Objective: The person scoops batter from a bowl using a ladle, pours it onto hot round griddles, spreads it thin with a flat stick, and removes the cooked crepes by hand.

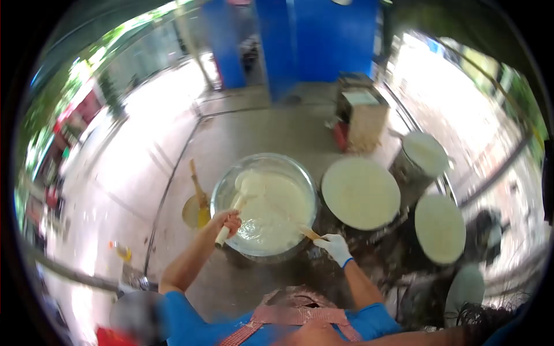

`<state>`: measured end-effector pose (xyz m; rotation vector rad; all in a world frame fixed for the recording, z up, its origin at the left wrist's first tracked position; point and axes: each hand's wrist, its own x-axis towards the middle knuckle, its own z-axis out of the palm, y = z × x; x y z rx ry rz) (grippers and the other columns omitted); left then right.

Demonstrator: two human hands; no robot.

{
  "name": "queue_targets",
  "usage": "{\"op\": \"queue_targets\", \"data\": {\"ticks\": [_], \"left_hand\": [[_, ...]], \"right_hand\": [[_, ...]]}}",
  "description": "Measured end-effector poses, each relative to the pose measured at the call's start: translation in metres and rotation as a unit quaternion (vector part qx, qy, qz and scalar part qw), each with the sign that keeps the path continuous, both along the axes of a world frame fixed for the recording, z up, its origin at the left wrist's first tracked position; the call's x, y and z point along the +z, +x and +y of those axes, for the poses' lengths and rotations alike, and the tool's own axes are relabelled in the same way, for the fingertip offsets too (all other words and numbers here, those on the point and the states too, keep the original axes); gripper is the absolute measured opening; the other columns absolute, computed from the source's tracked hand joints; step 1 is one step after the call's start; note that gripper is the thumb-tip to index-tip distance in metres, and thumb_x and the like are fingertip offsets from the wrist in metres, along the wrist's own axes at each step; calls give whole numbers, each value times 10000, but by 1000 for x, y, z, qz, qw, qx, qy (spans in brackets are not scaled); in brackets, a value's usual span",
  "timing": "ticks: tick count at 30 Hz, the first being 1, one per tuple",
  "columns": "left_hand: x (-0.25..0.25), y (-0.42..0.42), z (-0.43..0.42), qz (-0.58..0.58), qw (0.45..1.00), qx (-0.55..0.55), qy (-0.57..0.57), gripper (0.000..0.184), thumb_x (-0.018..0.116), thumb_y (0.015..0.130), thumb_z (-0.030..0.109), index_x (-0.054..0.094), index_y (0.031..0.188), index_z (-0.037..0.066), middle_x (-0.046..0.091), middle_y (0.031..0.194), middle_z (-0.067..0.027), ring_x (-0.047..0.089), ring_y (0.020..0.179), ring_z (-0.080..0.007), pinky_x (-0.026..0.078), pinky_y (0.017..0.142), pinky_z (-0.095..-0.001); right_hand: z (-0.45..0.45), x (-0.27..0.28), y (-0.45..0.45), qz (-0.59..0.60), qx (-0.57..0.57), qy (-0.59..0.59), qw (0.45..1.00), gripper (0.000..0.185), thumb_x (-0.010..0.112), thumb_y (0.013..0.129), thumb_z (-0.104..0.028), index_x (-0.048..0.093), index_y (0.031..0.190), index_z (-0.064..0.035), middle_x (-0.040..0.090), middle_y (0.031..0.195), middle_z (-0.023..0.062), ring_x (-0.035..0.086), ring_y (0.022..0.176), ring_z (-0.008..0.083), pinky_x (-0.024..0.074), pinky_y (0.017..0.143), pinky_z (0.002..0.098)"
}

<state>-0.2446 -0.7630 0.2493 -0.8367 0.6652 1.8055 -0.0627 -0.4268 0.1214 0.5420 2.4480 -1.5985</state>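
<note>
A large metal basin (312, 190) holds thick, creamy white batter (274, 210) in front of me. My left hand (231, 223) is bare and closed around the pale handle of a ladle (249, 185). The ladle's head looks coated in batter at the basin's left side. On the right, my right hand (334, 248) wears a white glove and grips a wooden paddle (310, 232). Its far end reaches over the rim into the batter, where its shape is hidden.
Several pale round tops stand to the right, the largest one (361, 194) close to the basin. Left of the basin is a small container (190, 211) with a wooden-handled tool (198, 183). A worn box (363, 118) stands farther back. A bottle (122, 252) lies at far left.
</note>
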Motion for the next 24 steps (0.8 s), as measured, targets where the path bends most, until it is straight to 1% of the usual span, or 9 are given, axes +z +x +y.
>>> {"op": "queue_targets", "data": {"ticks": [3,6,9,12,13,14,20,21,24], "left_hand": [[-17,5,6,-17,984,-113,137,244,550,888,223,401,735,106,341,551,31,321,393,-50,285,288,-192],[23,46,61,359,907,-219,30,230,528,904,217,403,739,116,332,557,34,328,396,-52,294,292,-196],[-10,72,117,276,911,-277,131,262,494,928,275,425,750,95,296,568,31,293,380,-57,259,293,-191],[-23,95,185,-34,949,-289,121,278,468,934,227,377,693,123,316,540,40,325,391,-39,299,297,-184],[-47,105,204,-155,930,-279,183,220,419,942,227,487,964,19,331,566,20,341,409,-62,332,338,-207],[-76,118,223,-174,919,-310,173,213,403,938,198,477,959,-1,346,563,16,349,411,-64,339,342,-209],[-124,310,373,-251,846,-412,227,223,381,928,138,465,1027,-43,381,573,-7,335,402,-71,352,376,-204],[-121,343,405,-239,830,-443,243,231,394,936,146,459,1060,-37,384,581,-8,329,400,-71,347,373,-203],[-97,436,495,-152,776,-537,295,223,438,947,162,456,1109,10,383,587,-4,312,390,-70,322,353,-205]], "right_hand": [[12,32,67,21,-47,115,992,419,687,727,-415,687,906,-36,661,734,109,622,647,169,467,607,327],[12,55,121,148,-185,41,971,370,686,761,-362,680,953,-46,649,705,87,609,620,148,466,570,316],[2,50,170,87,-248,-41,964,348,663,802,-302,647,1029,-38,639,744,48,558,593,102,449,514,259],[-6,-20,233,73,-283,19,956,393,642,797,-421,642,955,-60,562,638,54,513,481,136,411,485,303],[-9,-5,268,-49,-312,-57,947,397,625,798,-439,645,955,-75,578,650,86,549,520,179,428,520,323],[-10,-53,309,28,-288,106,951,408,611,793,-456,653,947,-81,603,695,117,590,618,238,453,587,346],[-45,-85,549,59,-513,141,845,364,608,785,-434,664,881,-88,630,891,126,615,768,306,484,659,371],[-43,-49,576,30,-478,371,795,349,616,778,-426,663,859,-90,638,867,152,625,776,304,491,648,382],[-20,-27,653,-189,-645,289,682,366,610,788,-421,662,929,-88,647,830,173,631,774,330,495,667,399]]}}
